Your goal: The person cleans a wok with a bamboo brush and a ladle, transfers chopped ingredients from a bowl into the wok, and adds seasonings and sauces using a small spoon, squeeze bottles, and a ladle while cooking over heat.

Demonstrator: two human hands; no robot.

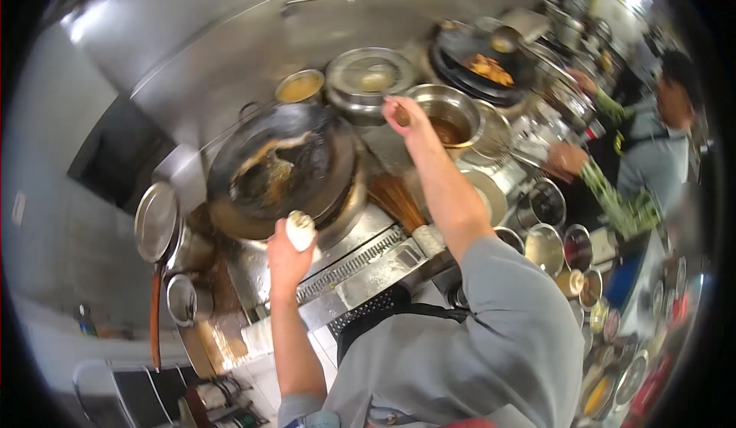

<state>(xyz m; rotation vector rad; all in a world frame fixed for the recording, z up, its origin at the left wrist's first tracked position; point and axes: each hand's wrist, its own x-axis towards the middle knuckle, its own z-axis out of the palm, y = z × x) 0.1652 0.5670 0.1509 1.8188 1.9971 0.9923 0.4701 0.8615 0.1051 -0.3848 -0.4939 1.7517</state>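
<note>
Left hand (288,262) clutches a white cloth (300,230) near the wok (318,169); whether right hand (407,115) holds anything, I cannot tell.

White cloth (300,235): bunched up, gripped, held at the near edge of the wok; dark marks on its top end. Wok (318,186): large, round, blackened, sits on the stove left of centre; inside wet-looking, brownish streaks and shiny patches. Steel bowl (470,111): round, shiny, brown liquid inside, far and right of the wok.
</note>
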